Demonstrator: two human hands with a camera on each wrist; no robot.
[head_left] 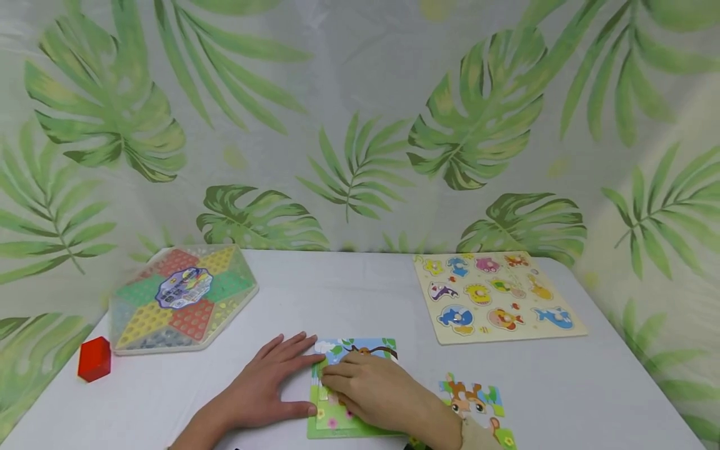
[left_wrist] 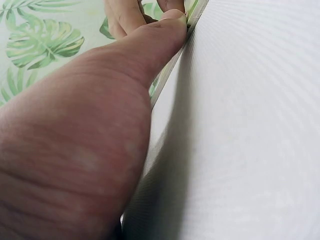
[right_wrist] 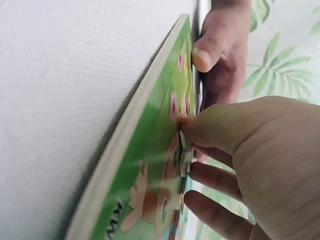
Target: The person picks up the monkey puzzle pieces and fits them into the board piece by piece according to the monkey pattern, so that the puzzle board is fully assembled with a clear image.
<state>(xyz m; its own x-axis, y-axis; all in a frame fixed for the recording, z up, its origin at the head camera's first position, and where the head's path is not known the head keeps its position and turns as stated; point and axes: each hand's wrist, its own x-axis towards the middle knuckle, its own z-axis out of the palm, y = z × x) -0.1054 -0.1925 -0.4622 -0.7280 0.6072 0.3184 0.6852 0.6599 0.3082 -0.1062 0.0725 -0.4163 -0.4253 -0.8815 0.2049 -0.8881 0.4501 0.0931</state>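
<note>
A jigsaw board [head_left: 337,432] with a green border and flower pictures lies flat at the front of the table. My left hand [head_left: 261,387] rests along its left side, fingers spread, with the thumb tip and forefinger at the board's edge. Over the middle of the board, my right hand [head_left: 374,387] pinches a puzzle piece [right_wrist: 183,155] between thumb and fingers. In the right wrist view that piece stands slightly proud of the board's surface. Much of the board's picture is hidden under the right hand in the head view.
Giraffe puzzle pieces [head_left: 478,406], joined together, lie right of the board, partly behind the right forearm. A wooden sea-animal peg puzzle [head_left: 416,269] lies at the back right. At the left are a hexagonal Chinese checkers box [head_left: 225,284] and a red block [head_left: 94,359].
</note>
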